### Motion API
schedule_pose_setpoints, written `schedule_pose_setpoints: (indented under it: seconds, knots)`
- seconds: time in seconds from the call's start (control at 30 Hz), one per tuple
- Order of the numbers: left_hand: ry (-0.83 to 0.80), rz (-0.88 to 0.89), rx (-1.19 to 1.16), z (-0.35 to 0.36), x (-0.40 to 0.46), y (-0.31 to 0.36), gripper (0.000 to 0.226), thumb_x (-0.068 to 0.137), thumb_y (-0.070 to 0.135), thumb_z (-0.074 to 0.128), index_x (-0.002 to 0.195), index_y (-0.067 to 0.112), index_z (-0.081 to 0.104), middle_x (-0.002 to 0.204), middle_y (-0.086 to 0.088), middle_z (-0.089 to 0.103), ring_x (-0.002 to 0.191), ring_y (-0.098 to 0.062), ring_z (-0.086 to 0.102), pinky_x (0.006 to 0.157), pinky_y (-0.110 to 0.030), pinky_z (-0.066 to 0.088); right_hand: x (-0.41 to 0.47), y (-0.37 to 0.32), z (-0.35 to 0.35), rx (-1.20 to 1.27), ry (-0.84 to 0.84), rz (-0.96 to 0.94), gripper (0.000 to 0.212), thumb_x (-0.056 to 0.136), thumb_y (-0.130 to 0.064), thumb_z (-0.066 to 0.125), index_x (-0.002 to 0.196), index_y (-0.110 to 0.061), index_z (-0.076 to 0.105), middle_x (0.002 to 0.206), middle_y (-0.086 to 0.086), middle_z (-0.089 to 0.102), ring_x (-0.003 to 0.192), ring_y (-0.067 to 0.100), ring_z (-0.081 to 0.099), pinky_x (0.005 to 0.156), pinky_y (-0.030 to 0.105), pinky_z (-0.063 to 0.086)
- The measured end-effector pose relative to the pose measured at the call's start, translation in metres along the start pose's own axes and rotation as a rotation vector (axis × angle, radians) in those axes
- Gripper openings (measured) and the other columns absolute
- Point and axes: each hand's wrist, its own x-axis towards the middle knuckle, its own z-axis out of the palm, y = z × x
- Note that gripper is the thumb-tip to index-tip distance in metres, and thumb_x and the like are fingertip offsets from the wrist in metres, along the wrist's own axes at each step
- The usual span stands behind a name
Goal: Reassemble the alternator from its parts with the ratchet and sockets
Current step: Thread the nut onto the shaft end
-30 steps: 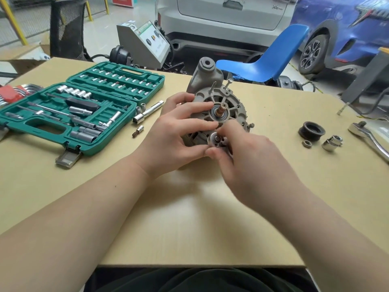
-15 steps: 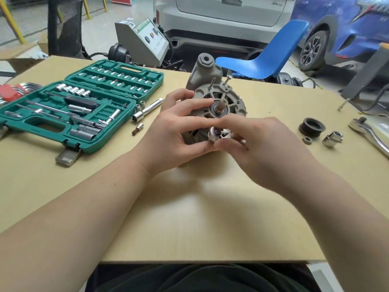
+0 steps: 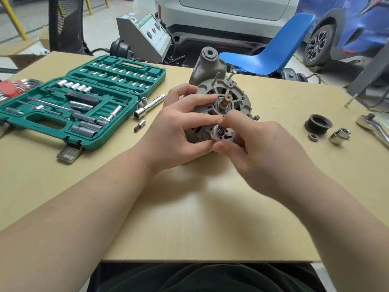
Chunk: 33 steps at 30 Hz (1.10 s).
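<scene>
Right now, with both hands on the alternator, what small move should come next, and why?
Probably seat the small round metal part against the alternator housing. The right hand pinches it at the housing's near lower edge, and the left hand steadies the body. The ratchet and pulley lie untouched to the right, so tightening seems premature.

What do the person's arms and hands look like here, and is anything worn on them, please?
Both forearms are bare to the frame's edge: no sleeves, gloves, watch or rings show on the left hand or right hand. Dark clothing shows at the bottom edge.
</scene>
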Motion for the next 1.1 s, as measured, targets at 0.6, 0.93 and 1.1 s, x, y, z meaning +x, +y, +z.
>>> schedule_pose_setpoints:
  seconds: [0.6, 0.93, 1.1]
  knots:
    - [-0.016, -0.022, -0.004, -0.001, -0.001, 0.002, 0.041, 0.083, 0.026, 0.094, 0.122, 0.015, 0.083, 0.144, -0.009, 0.067, 0.139, -0.045, 0.045, 0.12, -0.051, 0.038, -0.003, -0.007, 0.008, -0.077, 0.069, 0.032, 0.021, 0.098, -0.042, 0.054, 0.116, -0.03, 0.054, 0.081, 0.002, 0.068, 0.079, 0.039, 0.062, 0.063, 0.043, 0.048]
    - [-0.007, -0.02, -0.005, 0.0, -0.001, 0.0, 0.043, 0.083, 0.031, 0.092, 0.121, 0.013, 0.083, 0.145, -0.009, 0.066, 0.139, -0.044, 0.045, 0.119, -0.05, 0.039, -0.004, -0.005, 0.002, 0.029, 0.046, 0.04, 0.025, 0.094, -0.045, 0.062, 0.109, -0.026, 0.057, 0.074, -0.004, 0.066, 0.074, 0.03, 0.062, 0.065, 0.04, 0.05]
    - [-0.026, -0.02, 0.005, -0.001, -0.002, -0.001, 0.047, 0.084, 0.039, 0.09, 0.123, 0.015, 0.082, 0.147, -0.009, 0.065, 0.14, -0.044, 0.044, 0.119, -0.053, 0.04, -0.01, -0.01, 0.015, 0.026, 0.107, 0.052, 0.023, 0.097, -0.04, 0.062, 0.112, -0.024, 0.055, 0.071, -0.002, 0.063, 0.07, 0.034, 0.061, 0.061, 0.041, 0.048]
